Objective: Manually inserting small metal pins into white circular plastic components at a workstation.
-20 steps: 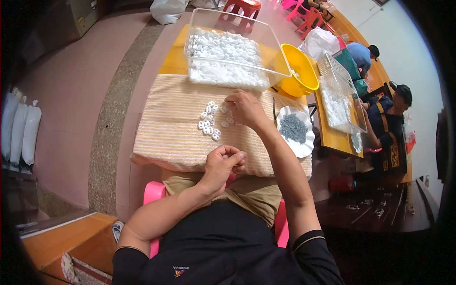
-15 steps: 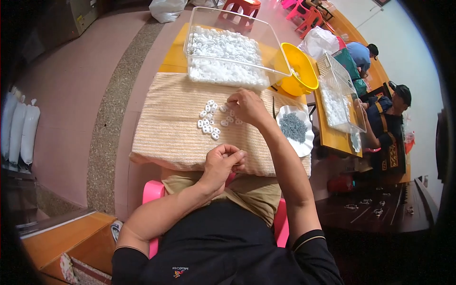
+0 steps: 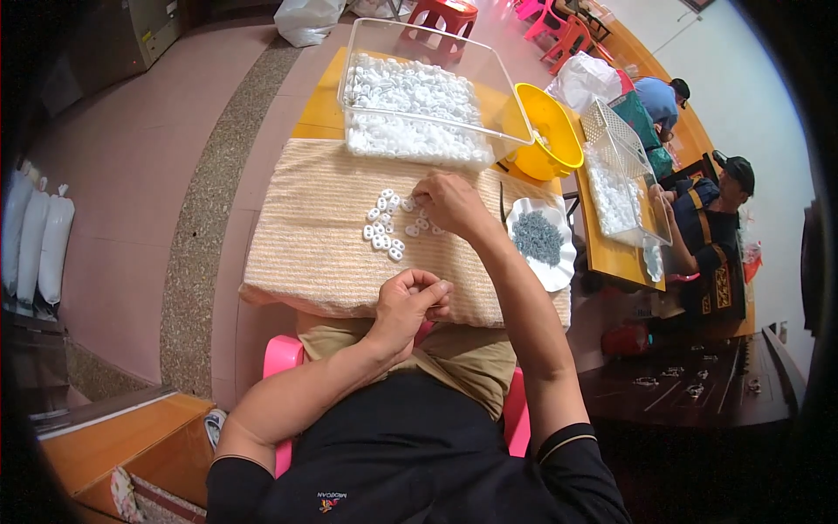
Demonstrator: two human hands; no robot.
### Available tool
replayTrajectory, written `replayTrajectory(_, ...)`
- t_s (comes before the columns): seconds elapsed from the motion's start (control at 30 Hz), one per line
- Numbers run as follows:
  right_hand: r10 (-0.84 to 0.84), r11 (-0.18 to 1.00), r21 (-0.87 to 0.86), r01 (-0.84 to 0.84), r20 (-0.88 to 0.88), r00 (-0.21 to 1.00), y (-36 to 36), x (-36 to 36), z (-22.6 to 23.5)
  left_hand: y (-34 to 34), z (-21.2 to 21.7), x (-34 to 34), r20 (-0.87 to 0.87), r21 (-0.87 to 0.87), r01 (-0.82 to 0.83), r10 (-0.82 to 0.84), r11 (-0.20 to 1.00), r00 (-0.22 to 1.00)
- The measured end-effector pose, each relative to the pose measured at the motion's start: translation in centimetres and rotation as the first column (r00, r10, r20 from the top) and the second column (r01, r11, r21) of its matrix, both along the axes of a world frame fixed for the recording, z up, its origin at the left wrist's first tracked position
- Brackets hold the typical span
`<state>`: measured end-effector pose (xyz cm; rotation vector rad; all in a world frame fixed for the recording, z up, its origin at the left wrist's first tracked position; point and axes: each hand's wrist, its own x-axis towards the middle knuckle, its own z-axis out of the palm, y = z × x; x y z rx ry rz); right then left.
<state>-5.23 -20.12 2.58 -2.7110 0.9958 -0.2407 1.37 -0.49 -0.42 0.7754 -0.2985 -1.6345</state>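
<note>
Screening white pieces near the tub is the right hand, grip unclear; left hand pinched.

Cloth covers the near part of the desk. Loose pieces lie on the cloth, mid-width; right hand at their right side. Left hand by the cloth's near edge. Tub stands behind the cloth, bowl to its right. Plate, bearing small parts, sits right of the pieces. Second desk, farther right, carries a container.
</note>
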Motion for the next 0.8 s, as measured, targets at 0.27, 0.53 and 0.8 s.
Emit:
replayTrajectory(0.27, 0.022, 0.998, -0.061, -0.023, -0.027, 0.999, 0.6, -0.6, 0.7, 0.0, 0.2, 0.0, 0.013, 0.015, 0.005, -0.005, 1.0, 1.0)
replayTrajectory(0.53, 0.016, 1.0, -0.012, -0.018, -0.096, 0.995, 1.6, 0.0, 1.4, -0.1, 0.2, -0.1, 0.026, 0.027, 0.008, -0.009, 1.0, 1.0)
replayTrajectory(0.8, -0.044, 0.999, -0.016, 0.044, -0.049, 0.998, 1.9, 0.5, 0.8, 0.1, 0.1, -0.2, 0.036, 0.02, 0.001, -0.002, 1.0, 0.999)
